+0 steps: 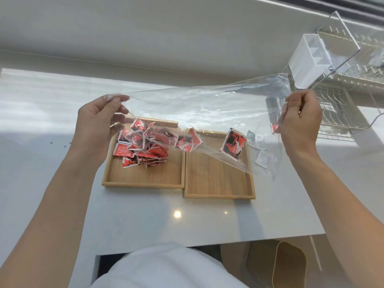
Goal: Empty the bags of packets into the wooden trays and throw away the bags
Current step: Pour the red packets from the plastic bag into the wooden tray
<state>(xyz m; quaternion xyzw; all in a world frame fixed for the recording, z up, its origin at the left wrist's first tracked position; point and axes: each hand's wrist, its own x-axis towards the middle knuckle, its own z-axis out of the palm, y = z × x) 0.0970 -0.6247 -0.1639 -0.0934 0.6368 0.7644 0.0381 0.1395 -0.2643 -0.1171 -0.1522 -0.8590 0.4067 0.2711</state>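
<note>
We hold a clear plastic bag (207, 104) stretched above the trays, our left hand (99, 123) pinching one end and our right hand (299, 121) gripping the other. Red packets (141, 150) lie heaped in the left wooden tray (145, 175). A single red packet (233, 144) shows above the right wooden tray (218, 179).

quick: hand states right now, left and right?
Left hand: fingers pinch one end of the clear plastic bag.
Right hand: fingers grip the bag's other end.

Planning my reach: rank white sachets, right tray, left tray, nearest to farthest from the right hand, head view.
1. White sachets, just left of the right hand.
2. Right tray, centre, beside the sachets.
3. Left tray, farther left, holding red packets.
</note>
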